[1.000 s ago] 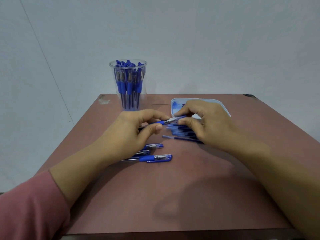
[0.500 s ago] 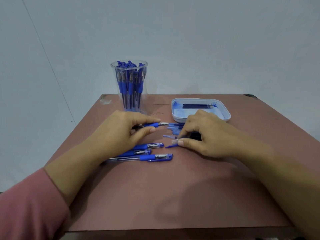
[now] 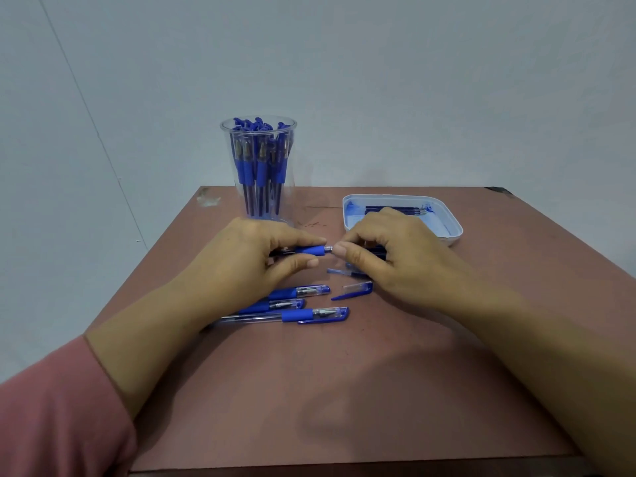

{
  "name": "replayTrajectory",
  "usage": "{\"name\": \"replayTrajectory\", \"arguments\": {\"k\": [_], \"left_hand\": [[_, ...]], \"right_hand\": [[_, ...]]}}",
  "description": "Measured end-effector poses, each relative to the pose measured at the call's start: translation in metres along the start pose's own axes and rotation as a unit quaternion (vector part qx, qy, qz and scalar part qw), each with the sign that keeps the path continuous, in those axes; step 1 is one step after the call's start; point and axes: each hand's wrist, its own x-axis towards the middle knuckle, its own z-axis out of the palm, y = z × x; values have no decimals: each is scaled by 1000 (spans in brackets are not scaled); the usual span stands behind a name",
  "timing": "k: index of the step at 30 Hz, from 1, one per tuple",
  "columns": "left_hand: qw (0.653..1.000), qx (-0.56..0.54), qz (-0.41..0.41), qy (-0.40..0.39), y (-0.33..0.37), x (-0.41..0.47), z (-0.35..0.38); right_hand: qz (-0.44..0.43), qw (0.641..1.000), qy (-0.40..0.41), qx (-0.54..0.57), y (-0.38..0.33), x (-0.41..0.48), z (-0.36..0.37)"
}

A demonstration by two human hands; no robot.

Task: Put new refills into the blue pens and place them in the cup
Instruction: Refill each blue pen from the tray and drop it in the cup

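My left hand (image 3: 247, 259) grips an uncapped blue pen (image 3: 311, 250) by its rubber grip, the metal tip pointing right. My right hand (image 3: 389, 256) pinches that pen's tip between thumb and fingers. A loose blue pen cap (image 3: 354, 290) lies on the table just below my right hand. Three capped blue pens (image 3: 303, 313) lie side by side under my left wrist. A clear cup (image 3: 258, 166) holding several blue pens stands behind my left hand. A white tray (image 3: 451, 222) with dark refills sits behind my right hand.
The brown table (image 3: 344, 390) has bare surface in front of my hands, down to its near edge. More loose blue caps or refills (image 3: 339, 271) lie partly hidden under my right hand. A grey wall rises behind the table.
My right hand set the cap down on the table, then moved up to the tip of the pen that my left hand keeps holding.
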Motion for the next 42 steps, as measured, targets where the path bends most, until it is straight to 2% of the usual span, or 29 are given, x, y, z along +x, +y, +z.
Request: {"name": "replayTrajectory", "arguments": {"k": [11, 16, 22, 26, 34, 42], "left_hand": [[1000, -14, -9, 5, 2, 0, 1], [1000, 0, 3, 4, 2, 0, 0], [1000, 0, 9, 6, 2, 0, 0], [1000, 8, 6, 3, 2, 0, 0], [1000, 0, 10, 13, 2, 0, 0], [1000, -15, 5, 18, 2, -1, 0]], "right_hand": [[17, 997, 14, 73, -1, -2, 0], [3, 999, 5, 33, 1, 1, 4], [-1, 998, 10, 54, -1, -2, 0], [1, 1000, 8, 22, 0, 1, 3], [7, 998, 32, 56, -4, -2, -4], [8, 999, 10, 48, 0, -1, -1]]}}
